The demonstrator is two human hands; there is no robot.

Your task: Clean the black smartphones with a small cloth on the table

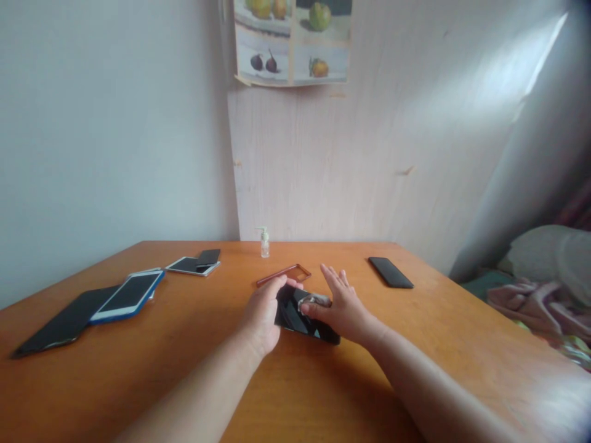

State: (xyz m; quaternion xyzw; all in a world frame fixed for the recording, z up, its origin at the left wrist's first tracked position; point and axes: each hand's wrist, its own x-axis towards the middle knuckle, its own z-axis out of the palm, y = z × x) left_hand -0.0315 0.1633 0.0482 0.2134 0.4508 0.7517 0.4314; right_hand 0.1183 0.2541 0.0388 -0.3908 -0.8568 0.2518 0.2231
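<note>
**Phones all over an orange table, both hands on the one in the middle**

Starting at the far left of the frame, there's a flat dark phone [60,323] lying on the wooden table [184,369], and a phone in a blue case [127,296] sits partly on top of its right end. A bit further back and to the right is a white phone [189,266] with a smaller black phone [209,256] resting across its far corner.

Dead centre, back by the wall, stands a little clear pump bottle [265,242]. In front of it lies an empty brownish phone case [284,274], just behind the hands.

Now the main bit: the left hand [263,314] grips the left end of a black phone [300,320] in the lower middle of the frame, fingers curled round its edge, thumb on top. The phone looks tilted up a little off the table. The right hand [339,304] rests on the phone's right part, fingers spread and stretched forward, thumb pressing a small crumpled grey thing [316,300] onto the screen. Can't tell what that is, maybe a cloth.

Right of centre, another black phone [390,272] lies on its own, well apart. Far right edge, some bedding [540,289].
</note>
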